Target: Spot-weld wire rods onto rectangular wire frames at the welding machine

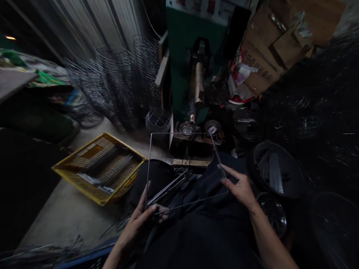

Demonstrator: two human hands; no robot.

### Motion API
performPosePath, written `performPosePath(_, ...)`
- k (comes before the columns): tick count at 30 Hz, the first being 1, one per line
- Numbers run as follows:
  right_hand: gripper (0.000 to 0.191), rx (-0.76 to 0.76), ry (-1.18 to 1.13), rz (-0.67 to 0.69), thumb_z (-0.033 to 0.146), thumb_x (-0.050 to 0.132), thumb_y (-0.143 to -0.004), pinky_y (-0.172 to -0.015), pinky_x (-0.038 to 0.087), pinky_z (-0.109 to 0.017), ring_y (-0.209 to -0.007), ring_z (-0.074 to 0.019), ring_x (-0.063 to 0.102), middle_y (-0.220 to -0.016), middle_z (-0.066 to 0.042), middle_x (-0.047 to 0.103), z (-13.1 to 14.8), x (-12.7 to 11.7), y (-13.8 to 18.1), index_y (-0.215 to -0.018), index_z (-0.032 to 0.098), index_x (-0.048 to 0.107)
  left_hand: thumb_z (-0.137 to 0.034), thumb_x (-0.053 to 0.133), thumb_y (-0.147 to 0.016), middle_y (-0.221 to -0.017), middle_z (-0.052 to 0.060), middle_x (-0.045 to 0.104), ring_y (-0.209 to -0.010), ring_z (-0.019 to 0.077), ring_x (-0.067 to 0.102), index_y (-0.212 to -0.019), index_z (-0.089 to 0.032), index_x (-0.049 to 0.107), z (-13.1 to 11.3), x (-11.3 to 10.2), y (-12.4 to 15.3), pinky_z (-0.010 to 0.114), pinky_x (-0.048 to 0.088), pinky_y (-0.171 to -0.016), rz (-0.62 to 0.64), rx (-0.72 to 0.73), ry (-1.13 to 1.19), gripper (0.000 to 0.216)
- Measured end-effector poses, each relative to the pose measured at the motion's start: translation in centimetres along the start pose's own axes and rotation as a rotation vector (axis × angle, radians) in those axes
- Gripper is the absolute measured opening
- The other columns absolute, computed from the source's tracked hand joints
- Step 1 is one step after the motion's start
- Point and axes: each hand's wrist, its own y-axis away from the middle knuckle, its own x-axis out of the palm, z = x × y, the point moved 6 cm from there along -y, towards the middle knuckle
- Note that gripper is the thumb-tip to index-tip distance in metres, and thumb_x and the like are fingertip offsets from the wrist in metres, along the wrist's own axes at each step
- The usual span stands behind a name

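Observation:
A thin rectangular wire frame [150, 157] is held up over my lap between both hands. My left hand [146, 211] grips its near left corner, fingers closed round the wire. On the right side, my right hand [237, 185] pinches the wire between thumb and fingers near the other near corner. Several loose metal rods [171, 188] lie across my lap under the frame. Beyond the frame's far side stands a green machine [181, 67] with a metal shaft [199, 84] above a small dish of metal bits [187, 129].
To the left, a yellow plastic crate [75, 183] holds metal rods. Stacks of round wire racks [112, 74] stand behind it. A cardboard box [260, 67] leans at the back right. Dark round basins [294, 175] with metal strips sit on the right. A blue crate edge [86, 259] shows at lower left.

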Motion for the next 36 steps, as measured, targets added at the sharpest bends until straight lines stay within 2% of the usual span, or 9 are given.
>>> performPosePath(8,0.049,0.003,0.0,-0.052,0.04,0.067,-0.087,-0.112,0.04,-0.044,-0.126,-0.0262,0.057,-0.133,-0.006,0.063,-0.3,0.0,-0.3,-0.133,0.025,0.061,-0.035,0.066,-0.087,-0.084,0.009,0.074,-0.073,0.0224,0.069,-0.156,-0.029,-0.007,-0.1,0.9,0.2,0.029,0.051,-0.066,0.029,0.014,0.025,0.1)
performPosePath(19,0.048,-0.015,-0.032,-0.059,0.039,0.067,-0.087,-0.112,0.04,-0.047,-0.126,-0.0263,0.056,-0.133,-0.006,0.063,0.6,0.5,-0.3,-0.133,0.027,0.061,-0.038,0.071,-0.082,-0.087,0.01,0.075,-0.073,0.0247,0.071,-0.156,-0.031,-0.004,0.4,0.8,-0.2,0.03,0.052,-0.065,0.015,0.006,0.024,0.106)
performPosePath(23,0.048,-0.023,0.006,-0.08,0.04,0.066,-0.087,-0.112,0.041,-0.045,-0.125,-0.0262,0.057,-0.132,-0.006,0.064,0.6,0.5,-0.9,-0.133,0.027,0.061,-0.037,0.07,-0.083,-0.087,0.011,0.075,-0.073,0.0244,0.071,-0.156,-0.029,-0.005,0.4,1.1,-0.2,0.03,0.052,-0.065,0.029,0.005,0.018,0.105)
performPosePath(29,0.046,-0.032,0.025,-0.114,0.04,0.066,-0.088,-0.111,0.042,-0.044,-0.124,-0.0261,0.058,-0.132,-0.005,0.064,1.0,0.1,-0.8,-0.132,0.026,0.062,-0.036,0.067,-0.087,-0.087,0.009,0.074,-0.073,0.0236,0.07,-0.156,-0.032,-0.005,0.6,1.0,-0.2,0.031,0.051,-0.067,0.036,0.002,0.02,0.1)
performPosePath(36,0.047,-0.033,-0.03,-0.106,0.043,0.067,-0.087,-0.11,0.042,-0.048,-0.124,-0.0285,0.058,-0.131,-0.007,0.065,1.6,0.6,-0.7,-0.13,0.026,0.063,-0.036,0.071,-0.083,-0.086,0.009,0.074,-0.072,0.0237,0.07,-0.155,-0.031,-0.009,1.0,1.0,-0.4,0.03,0.051,-0.065,0.044,-0.003,0.072,0.108)
